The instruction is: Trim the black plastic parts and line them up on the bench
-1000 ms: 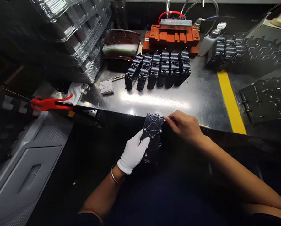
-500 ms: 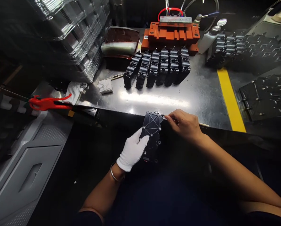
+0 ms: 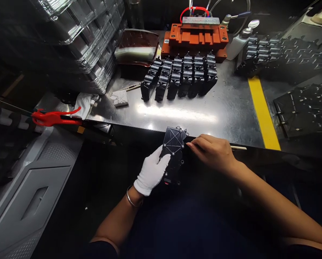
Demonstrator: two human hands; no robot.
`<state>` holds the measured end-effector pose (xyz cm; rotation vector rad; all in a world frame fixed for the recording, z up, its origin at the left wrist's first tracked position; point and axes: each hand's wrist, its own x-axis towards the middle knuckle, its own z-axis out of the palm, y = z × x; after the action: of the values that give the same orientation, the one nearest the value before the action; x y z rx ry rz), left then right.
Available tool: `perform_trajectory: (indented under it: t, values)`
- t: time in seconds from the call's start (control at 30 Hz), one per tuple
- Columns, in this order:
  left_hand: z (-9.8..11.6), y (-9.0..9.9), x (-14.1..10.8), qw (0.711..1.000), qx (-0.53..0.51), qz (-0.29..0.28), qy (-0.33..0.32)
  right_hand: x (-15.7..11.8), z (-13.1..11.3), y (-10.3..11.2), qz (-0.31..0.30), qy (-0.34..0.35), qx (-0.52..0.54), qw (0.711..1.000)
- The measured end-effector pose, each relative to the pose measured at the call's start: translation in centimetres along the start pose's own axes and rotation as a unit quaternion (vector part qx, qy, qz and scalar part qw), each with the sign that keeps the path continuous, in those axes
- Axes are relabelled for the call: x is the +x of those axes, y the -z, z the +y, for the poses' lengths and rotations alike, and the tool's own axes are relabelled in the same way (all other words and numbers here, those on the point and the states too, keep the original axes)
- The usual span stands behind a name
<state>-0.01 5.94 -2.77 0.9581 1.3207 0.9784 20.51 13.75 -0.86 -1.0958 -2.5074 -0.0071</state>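
My left hand (image 3: pixel 151 172), in a white glove, is closed around a black plastic housing (image 3: pixel 174 141) in front of the bench edge. The part has crossed ribs, small round screw bosses and a red spot near its lower end. At its right edge is my bare right hand (image 3: pixel 213 151), with thumb and fingers pinched together. A slim pale stick-like tool (image 3: pixel 239 148) juts out behind that hand; its working tip is too small to make out.
Several black housings (image 3: pixel 187 73) stand in a row on the metal bench (image 3: pixel 177 112), before an orange fixture (image 3: pixel 198 36). Stacked clear trays (image 3: pixel 87 43) rise at left, near a red air gun (image 3: pixel 53 118). More black parts (image 3: pixel 306 108) lie right of the yellow tape (image 3: pixel 263 113).
My right hand has moved down along the housing's right edge, away from the upper ring, and the pale stick has shifted with it. My left hand and the housing stay nearly still.
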Motion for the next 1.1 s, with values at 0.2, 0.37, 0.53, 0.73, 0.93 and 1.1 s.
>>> perform_trajectory:
  t: [0.2,0.37,0.53,0.73,0.93,1.1]
  values:
    - [-0.1,-0.2,0.1,1.000,-0.012,0.001,-0.003,0.1,0.0,-0.2,-0.002,-0.022,0.025,0.999]
    - [-0.1,-0.2,0.0,1.000,-0.002,0.010,-0.014,-0.2,-0.3,-0.5,0.024,-0.013,0.045,0.999]
    - [0.0,-0.2,0.0,1.000,0.005,0.006,-0.022,-0.5,-0.5,-0.7,0.038,-0.022,0.055,0.997]
    - [-0.3,-0.2,0.0,1.000,0.006,0.005,-0.010,-0.8,-0.5,-0.8,0.028,-0.052,0.068,0.996]
    - [-0.4,-0.4,0.0,1.000,-0.002,0.007,-0.006,-0.9,-0.7,-0.6,0.039,-0.057,0.076,0.995]
    - [-0.3,-0.5,0.0,1.000,-0.007,0.010,-0.009,-1.0,-0.6,-0.6,0.032,-0.066,0.080,0.994]
